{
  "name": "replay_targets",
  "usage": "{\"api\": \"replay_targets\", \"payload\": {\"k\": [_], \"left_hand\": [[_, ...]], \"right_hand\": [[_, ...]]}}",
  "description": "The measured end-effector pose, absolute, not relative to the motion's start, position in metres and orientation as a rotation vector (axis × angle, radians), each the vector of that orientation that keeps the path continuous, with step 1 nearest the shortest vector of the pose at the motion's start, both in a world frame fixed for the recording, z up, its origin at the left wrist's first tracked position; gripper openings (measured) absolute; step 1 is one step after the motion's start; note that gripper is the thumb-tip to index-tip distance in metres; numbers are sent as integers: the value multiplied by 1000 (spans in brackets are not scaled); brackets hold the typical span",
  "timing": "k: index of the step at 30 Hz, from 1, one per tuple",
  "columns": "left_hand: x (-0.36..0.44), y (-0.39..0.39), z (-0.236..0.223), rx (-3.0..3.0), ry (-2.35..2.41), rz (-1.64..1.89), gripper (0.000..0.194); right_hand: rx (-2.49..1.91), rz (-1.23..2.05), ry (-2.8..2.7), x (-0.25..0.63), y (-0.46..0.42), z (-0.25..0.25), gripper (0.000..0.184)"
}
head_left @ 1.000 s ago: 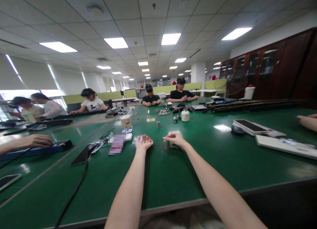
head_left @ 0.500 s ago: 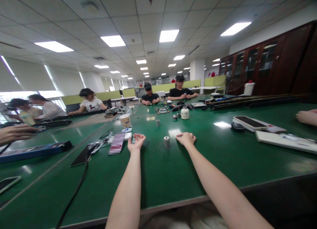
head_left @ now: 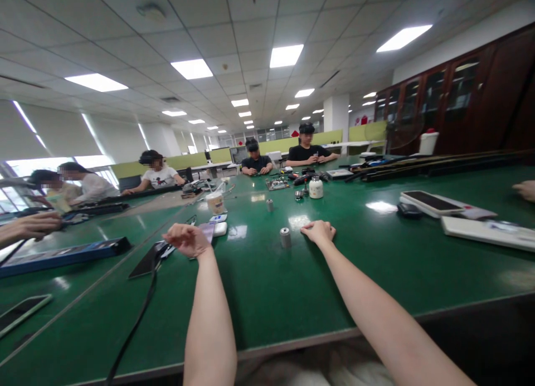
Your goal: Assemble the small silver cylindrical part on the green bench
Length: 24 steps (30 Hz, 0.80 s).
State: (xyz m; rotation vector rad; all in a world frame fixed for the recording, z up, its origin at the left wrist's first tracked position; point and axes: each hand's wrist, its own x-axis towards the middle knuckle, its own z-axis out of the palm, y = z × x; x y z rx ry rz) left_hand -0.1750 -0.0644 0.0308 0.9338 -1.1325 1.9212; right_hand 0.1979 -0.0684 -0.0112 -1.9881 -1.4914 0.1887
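My left hand (head_left: 187, 240) is raised over the left side of the green table, its fingers loosely bent and apart, with nothing visible in them. It partly covers a purple packet (head_left: 207, 230) and is near a black flat item (head_left: 144, 261) with cables. My right hand (head_left: 320, 231) rests on the table, thumb stretched to the left and the other fingers loosely bent; I see nothing in it. A small silver metal cylinder (head_left: 285, 238) stands upright just left of my right hand, apart from it. A smaller metal cylinder (head_left: 270, 205) stands farther back.
A paper cup (head_left: 216, 203) and a white case (head_left: 219, 229) are behind my left hand. A white jar (head_left: 316, 188) and a circuit board (head_left: 277, 184) are farther back. Phones and a white panel (head_left: 489, 233) lie right; a blue box (head_left: 62, 256) lies left. Other people sit around.
My left hand has moved left from beside the cylinder to over the purple packet, and its wrist has turned. My right hand and the cylinders have stayed in place. The view has shifted slightly.
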Motion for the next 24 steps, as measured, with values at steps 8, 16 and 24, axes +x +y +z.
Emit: {"api": "replay_targets", "payload": {"k": [8,16,24], "left_hand": [[-177,-67,12,841,-1088,1971,33],[-153,-69,14,905,-937,1876,33],[-144,-89,22,891,-354,1909,50]], "right_hand": [[-1680,315,-1360,202,-56,-20,30],[-913,799,-1179,172,-48,-8,41],[-989,665,-1661,157,-76,7,23]]}}
